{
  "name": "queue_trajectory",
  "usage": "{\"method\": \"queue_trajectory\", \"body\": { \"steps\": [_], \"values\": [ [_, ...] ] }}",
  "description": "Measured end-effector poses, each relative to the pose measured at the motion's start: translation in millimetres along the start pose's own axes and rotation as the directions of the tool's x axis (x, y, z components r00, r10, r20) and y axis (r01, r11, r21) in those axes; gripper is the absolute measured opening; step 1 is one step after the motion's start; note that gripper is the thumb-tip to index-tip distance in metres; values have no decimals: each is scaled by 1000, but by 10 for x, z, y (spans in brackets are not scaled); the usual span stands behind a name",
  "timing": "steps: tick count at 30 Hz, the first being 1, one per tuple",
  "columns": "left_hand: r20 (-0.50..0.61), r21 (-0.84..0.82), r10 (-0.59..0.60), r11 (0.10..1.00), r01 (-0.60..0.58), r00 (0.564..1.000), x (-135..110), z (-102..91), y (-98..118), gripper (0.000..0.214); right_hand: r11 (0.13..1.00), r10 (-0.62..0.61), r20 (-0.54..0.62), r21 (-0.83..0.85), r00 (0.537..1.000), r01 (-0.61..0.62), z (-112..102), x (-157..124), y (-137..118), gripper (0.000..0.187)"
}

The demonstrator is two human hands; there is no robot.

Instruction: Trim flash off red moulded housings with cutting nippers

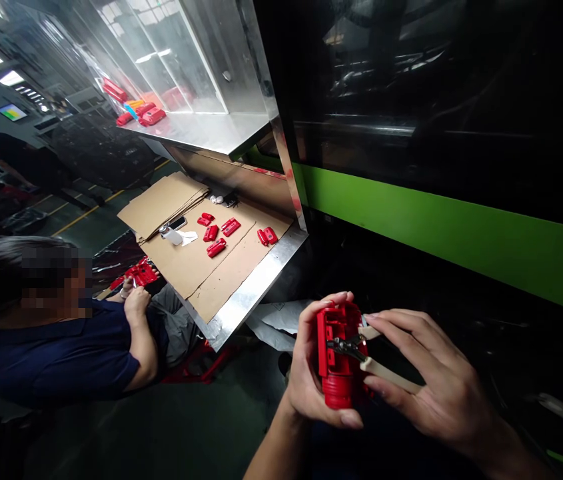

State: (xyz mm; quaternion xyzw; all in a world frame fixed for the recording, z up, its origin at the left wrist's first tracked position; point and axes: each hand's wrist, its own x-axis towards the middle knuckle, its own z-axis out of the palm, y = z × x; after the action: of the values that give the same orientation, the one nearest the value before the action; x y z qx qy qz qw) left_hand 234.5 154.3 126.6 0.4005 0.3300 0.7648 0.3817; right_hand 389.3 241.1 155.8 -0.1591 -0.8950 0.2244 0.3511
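the left hand (305,377) sits between five and six o'clock, cupped in a grip, its fingers (322,304) curled over toward two o'clock, its thumb (344,417) toward four. the right hand (444,380) sits near four o'clock, its bent fingers (401,327) and thumb (386,390) apart, tips toward ten. both forearms (281,437) show bare skin, the right one slanting toward ten.

cardboard stack (158,200) on metal table (251,283) | phone (178,223) beside stack | seated co-worker (66,360) | green panel (411,230)
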Motion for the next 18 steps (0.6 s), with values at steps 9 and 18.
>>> {"method": "queue_trajectory", "body": {
  "steps": [9, 18],
  "values": [
    [8, -37, 6, 999, -5, 1000, -1, 16, -5, 106, 999, -33, -13, -31, 999, 33, 14, -6, 4, 50],
    [34, 2, -58, 998, 58, 998, 6, 19, 14, 106, 989, -43, 19, -140, 999, 45, -14, -2, -45, 46]
  ]
}}
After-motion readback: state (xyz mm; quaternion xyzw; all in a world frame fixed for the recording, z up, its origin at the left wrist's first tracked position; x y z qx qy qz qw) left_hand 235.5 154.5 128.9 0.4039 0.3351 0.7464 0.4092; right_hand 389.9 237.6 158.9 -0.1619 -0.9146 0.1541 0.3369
